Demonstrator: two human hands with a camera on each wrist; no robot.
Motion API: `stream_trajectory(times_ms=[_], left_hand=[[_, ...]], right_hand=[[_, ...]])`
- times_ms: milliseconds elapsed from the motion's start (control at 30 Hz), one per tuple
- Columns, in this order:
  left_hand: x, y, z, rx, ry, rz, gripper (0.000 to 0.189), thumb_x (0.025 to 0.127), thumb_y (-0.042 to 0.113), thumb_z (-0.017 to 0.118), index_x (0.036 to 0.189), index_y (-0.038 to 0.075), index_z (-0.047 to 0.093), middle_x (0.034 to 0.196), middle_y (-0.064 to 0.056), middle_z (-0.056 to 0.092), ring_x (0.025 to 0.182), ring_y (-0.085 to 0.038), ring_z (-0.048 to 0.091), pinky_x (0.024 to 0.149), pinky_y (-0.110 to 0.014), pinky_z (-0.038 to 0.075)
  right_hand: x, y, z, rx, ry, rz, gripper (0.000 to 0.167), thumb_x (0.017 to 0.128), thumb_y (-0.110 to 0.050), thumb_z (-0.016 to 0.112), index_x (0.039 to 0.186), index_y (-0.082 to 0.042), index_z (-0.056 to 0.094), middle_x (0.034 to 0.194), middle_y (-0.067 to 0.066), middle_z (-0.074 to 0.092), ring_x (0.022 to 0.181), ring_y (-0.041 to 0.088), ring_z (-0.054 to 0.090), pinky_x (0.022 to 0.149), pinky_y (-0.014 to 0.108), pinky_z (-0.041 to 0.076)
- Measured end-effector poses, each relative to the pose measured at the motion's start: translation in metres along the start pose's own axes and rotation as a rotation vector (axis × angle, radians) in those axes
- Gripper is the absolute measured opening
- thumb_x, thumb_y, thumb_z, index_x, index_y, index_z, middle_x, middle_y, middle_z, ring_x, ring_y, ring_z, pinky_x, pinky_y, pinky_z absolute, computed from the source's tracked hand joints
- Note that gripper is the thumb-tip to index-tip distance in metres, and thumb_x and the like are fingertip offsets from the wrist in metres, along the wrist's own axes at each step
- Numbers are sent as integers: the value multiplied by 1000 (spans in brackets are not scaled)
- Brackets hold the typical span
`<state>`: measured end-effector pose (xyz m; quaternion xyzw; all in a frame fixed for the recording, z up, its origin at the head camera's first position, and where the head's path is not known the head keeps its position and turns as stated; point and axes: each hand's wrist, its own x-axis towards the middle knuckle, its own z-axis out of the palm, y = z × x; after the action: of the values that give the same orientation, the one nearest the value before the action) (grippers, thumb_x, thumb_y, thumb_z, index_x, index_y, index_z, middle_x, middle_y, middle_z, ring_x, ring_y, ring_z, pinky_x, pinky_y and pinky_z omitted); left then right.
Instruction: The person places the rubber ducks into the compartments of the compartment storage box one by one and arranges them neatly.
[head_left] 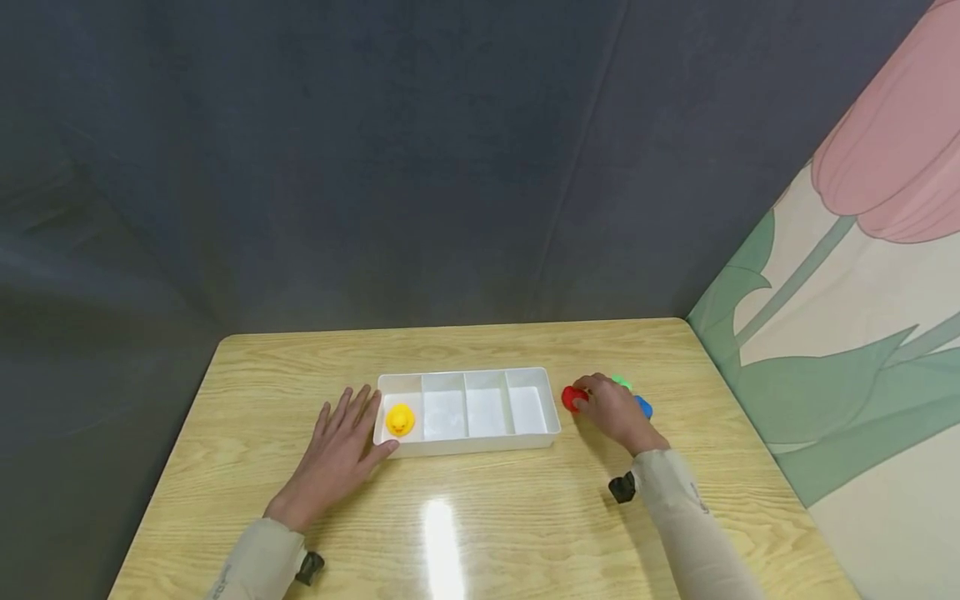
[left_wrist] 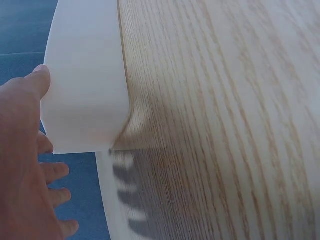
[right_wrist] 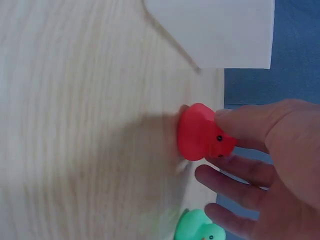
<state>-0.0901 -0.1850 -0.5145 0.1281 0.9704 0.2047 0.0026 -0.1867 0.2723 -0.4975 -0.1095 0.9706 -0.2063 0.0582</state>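
Observation:
A small red toy duck [right_wrist: 196, 132] sits on the wooden table, its head pinched between the thumb and fingers of my right hand [head_left: 613, 412]. My left hand [head_left: 336, 454] lies at the left end of a white four-section tray [head_left: 480, 447], fingers extended and spread. In the left wrist view its thumb touches the tray's rim and the index fingertip is at the end wall. A yellow toy duck [head_left: 400, 420] occupies the leftmost section of the tray. Just beyond the right hand is a green toy duck [right_wrist: 192, 226].
Partly hidden behind the right hand is a blue toy [head_left: 643, 407] near the green duck. The wooden table [head_left: 525, 525] ends at a dark curtain [head_left: 420, 208] at the back. A flower-patterned cloth [head_left: 847, 392] hangs along the right side.

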Motion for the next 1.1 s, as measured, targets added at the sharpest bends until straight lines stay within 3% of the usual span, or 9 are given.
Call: stream_trajectory(times_ms=[167, 400, 567, 700, 900, 1000, 1100], left_hand=[[0, 0, 1, -3, -2, 0, 88, 107, 61, 53, 170, 8, 25, 179, -16, 22, 167, -46, 13, 132, -71, 8], [0, 0, 0, -6, 6, -3, 88, 106, 60, 54, 170, 8, 25, 178, -17, 24, 167, -46, 13, 132, -72, 9], [-1, 1, 0, -9, 19, 4, 87, 106, 60, 54, 170, 7, 26, 177, -19, 25, 166, -48, 15, 131, -73, 11], [0, 1, 0, -13, 17, 4, 87, 106, 60, 54, 170, 7, 26, 177, -19, 25, 166, -48, 15, 131, -73, 10], [0, 1, 1, -13, -5, -10, 88, 107, 61, 53, 171, 8, 24, 178, -17, 23, 167, -46, 13, 132, -71, 9], [0, 1, 1, -11, -4, -9, 88, 107, 61, 53, 171, 8, 24, 179, -17, 23, 167, -46, 13, 132, -71, 9], [1, 2, 1, -9, 4, -3, 87, 106, 61, 53, 170, 8, 25, 178, -17, 24, 167, -46, 14, 132, -72, 10]], right_hand=[[1, 2, 5, 1, -16, 20, 32, 103, -14, 72, 129, 5, 70, 123, 22, 71, 105, 33, 74, 93, 49, 64], [1, -2, 8, -6, 33, -7, 31, 101, -17, 74, 122, 5, 73, 116, 22, 73, 99, 32, 74, 89, 49, 64], [1, -5, 8, -7, 28, -20, 28, 104, -16, 67, 119, 7, 74, 117, 22, 73, 96, 31, 74, 87, 47, 64], [1, -9, 6, 9, 6, -22, 27, 103, -12, 62, 117, 9, 73, 116, 23, 72, 90, 28, 71, 83, 45, 64], [1, -8, 8, 28, 15, -42, 24, 104, -12, 66, 112, 10, 73, 107, 22, 72, 82, 22, 68, 73, 37, 62], [1, -8, 10, 27, 38, -37, 29, 103, -15, 69, 117, 11, 72, 110, 23, 71, 82, 23, 68, 74, 37, 62], [1, -6, 14, 23, 50, -15, 35, 103, -18, 71, 126, 9, 69, 123, 26, 69, 93, 29, 71, 84, 44, 64]])
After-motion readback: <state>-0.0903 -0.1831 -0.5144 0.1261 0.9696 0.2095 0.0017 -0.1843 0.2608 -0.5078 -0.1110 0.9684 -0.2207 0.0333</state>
